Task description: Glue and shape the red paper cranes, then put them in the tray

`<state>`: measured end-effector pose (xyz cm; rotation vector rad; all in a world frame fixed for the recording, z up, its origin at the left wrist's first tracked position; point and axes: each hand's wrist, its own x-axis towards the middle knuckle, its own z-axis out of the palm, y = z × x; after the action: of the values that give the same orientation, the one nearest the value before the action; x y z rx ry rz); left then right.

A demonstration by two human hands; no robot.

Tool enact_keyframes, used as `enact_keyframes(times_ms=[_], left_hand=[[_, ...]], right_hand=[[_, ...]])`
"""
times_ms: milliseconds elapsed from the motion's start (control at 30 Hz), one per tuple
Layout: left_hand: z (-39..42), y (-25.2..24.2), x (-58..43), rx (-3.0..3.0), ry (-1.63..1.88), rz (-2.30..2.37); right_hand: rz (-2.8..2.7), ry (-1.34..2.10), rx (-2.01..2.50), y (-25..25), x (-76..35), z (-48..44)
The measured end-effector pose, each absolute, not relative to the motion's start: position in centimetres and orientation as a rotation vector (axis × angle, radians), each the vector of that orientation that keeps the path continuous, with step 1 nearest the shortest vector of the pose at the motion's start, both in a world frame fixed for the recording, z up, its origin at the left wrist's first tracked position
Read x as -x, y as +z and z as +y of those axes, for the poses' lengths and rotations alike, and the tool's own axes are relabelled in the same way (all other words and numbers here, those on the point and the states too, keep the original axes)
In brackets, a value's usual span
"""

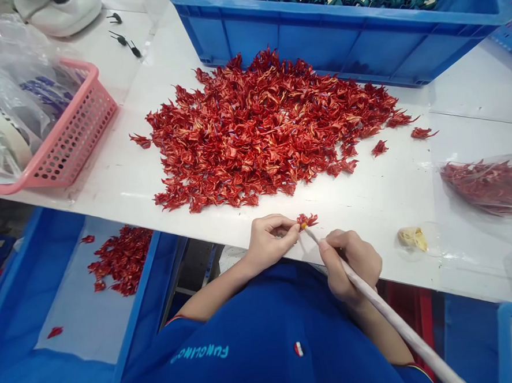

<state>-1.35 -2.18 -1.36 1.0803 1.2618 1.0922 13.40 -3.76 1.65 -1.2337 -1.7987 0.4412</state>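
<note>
Between its thumb and fingertips, my left hand (274, 236) pinches a small red pointed piece (310, 218) near the table's front edge. My right hand (351, 261) is closed around a long pale paintbrush (387, 309), whose handle runs down to the lower right. The brush's yellow tip (304, 226) touches or nearly touches the red piece; I cannot tell which. Just beyond my hands spreads a large heap of similar red pieces (256, 133). To the right of my right hand lies a small clear dish with a yellowish lump (413, 238) in it.
A blue crate (337, 42) with dark green pieces stands behind the heap. At left is a pink basket (76, 133) with plastic bags and tape. A blue bin (136, 314) with red pieces sits below the table's left edge. A bag of red pieces (490, 186) lies right.
</note>
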Motion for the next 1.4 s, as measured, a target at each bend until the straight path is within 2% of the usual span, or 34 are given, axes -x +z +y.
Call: enact_keyframes(times_ms=[367, 733, 867, 1033, 1233, 1400], left_hand=[[-2.1, -1.1, 1.3, -0.900, 1.053, 1.241], [-2.0, -1.0, 1.4, -0.957, 1.029, 1.239], [-2.0, -1.0, 1.4, -0.968, 1.027, 1.239], [-2.1, -1.0, 1.4, -0.983, 1.033, 1.234], [-2.1, -1.0, 1.4, -1.002, 1.033, 1.247], [-2.1, -0.9, 1.4, -0.984, 1.032, 1.240]], right_hand=[[-1.707, 0.566, 1.327, 2.7, -13.8, -4.5], [-1.506, 0.632, 1.324, 2.2, -13.1, -3.4], [-1.592, 0.700, 1.353, 2.3, -13.2, -3.5], [-1.509, 0.627, 1.320, 1.9, -13.0, -3.5], [-1.733, 0.651, 1.334, 2.5, -13.4, -3.8], [-1.700, 0.583, 1.331, 2.6, -13.2, -3.8]])
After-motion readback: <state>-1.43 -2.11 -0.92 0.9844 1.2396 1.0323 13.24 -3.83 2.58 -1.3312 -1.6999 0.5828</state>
